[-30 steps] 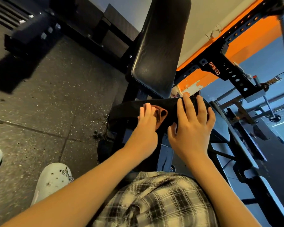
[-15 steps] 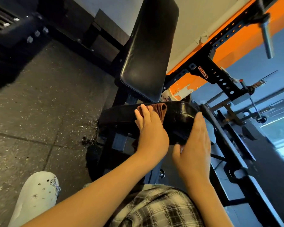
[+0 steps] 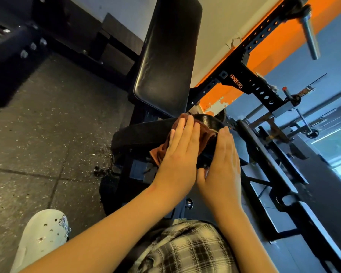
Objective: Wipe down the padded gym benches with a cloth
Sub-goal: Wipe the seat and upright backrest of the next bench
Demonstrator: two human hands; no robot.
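A single wide-angle camera, worn on the person's head, faces forward and steeply down. It sits close over the left hand (image 3: 177,154) and right hand (image 3: 222,164), which fill the centre, with both forearms entering from the bottom edge. The seat pad (image 3: 138,134) lies just beyond, and the back pad (image 3: 169,56) reaches the top edge. The floor (image 3: 47,125) spreads left and the rack (image 3: 250,83) slants right.
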